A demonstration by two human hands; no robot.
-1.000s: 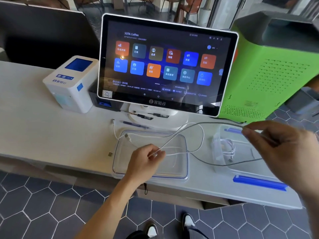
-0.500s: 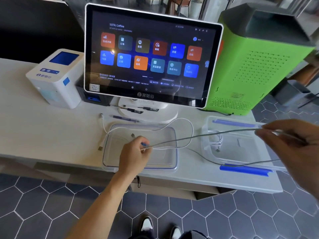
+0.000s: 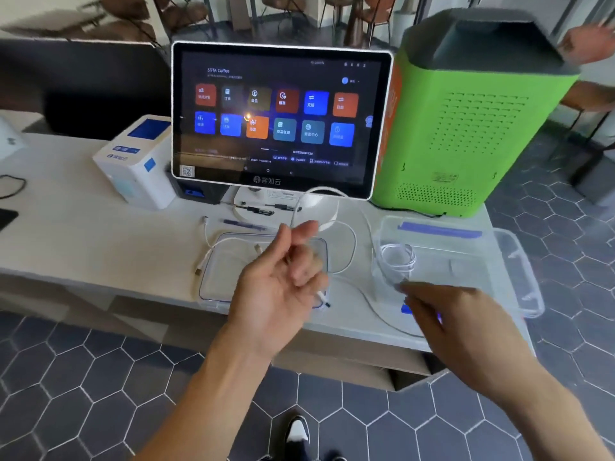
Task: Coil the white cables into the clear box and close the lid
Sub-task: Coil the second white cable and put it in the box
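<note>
The left hand, palm up with curled fingers, loops the thin white cable above the clear plastic lid; the right hand pinches it beside the clear rectangular box.

white counter bears clear box, lid, touchscreen, printer.

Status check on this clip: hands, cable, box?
Left hand pinching white cable above lid. Right hand grip unclear, blurred. Clear box open, one coil inside.
</note>
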